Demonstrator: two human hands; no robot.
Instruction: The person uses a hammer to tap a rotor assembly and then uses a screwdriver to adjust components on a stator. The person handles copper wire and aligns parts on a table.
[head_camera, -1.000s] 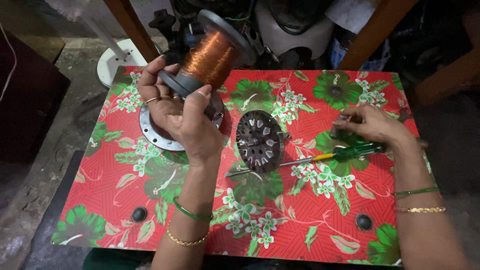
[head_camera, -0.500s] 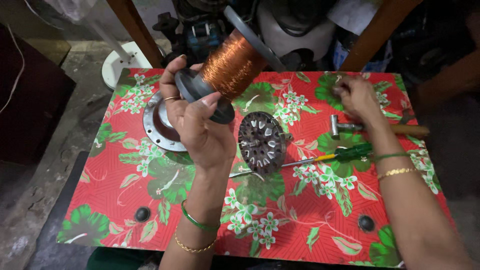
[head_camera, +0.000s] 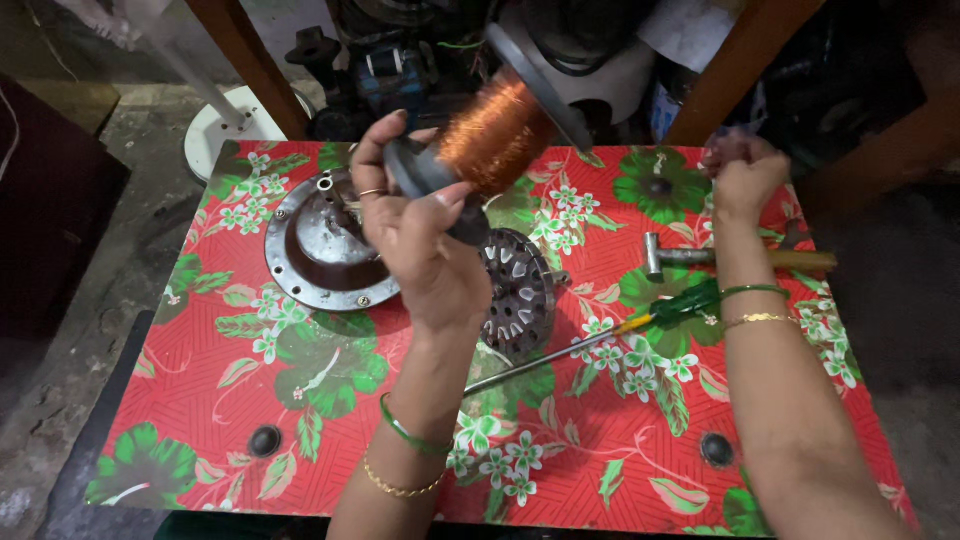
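Note:
My left hand (head_camera: 425, 235) grips the grey end flange of a spool of copper wire (head_camera: 495, 130) and holds it tilted above the table. Below it lies a round metal stator core (head_camera: 515, 290) with slots. My right hand (head_camera: 742, 175) is raised at the far right edge of the table with its fingers pinched together; what it pinches is too fine to make out. A green-handled screwdriver (head_camera: 640, 325) lies under my right forearm, and a hammer (head_camera: 735, 258) lies just beyond it.
A round metal motor cover (head_camera: 315, 250) rests on the left of the red floral table top (head_camera: 300, 420). Two black knobs (head_camera: 265, 440) sit near the front edge. Wooden legs and dark machine parts stand behind the table.
My left hand has lifted the spool higher and further right. My right hand left the screwdriver and rose to the far right edge, fingers pinched.

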